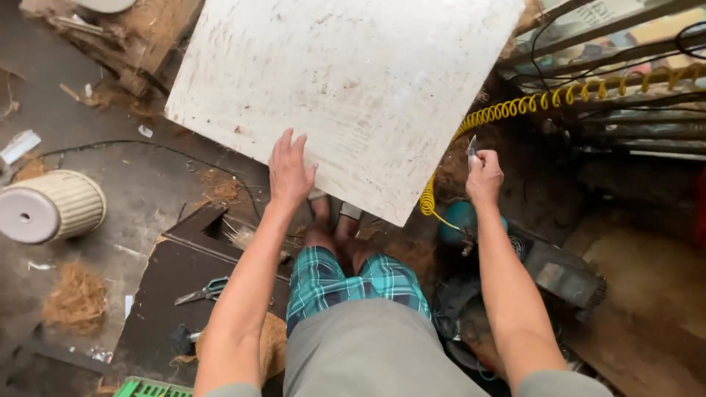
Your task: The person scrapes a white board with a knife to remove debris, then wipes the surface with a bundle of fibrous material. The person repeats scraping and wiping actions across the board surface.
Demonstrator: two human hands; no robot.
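Across your knees the big white board lay tilted, its near corner pointing down toward your feet. Your left hand pressed flat and open on its lower edge; your right hand was clenched on a small blade just beside the right edge, with a yellow coiled hose behind it. Left of you lay scissors on a dark panel, well apart.
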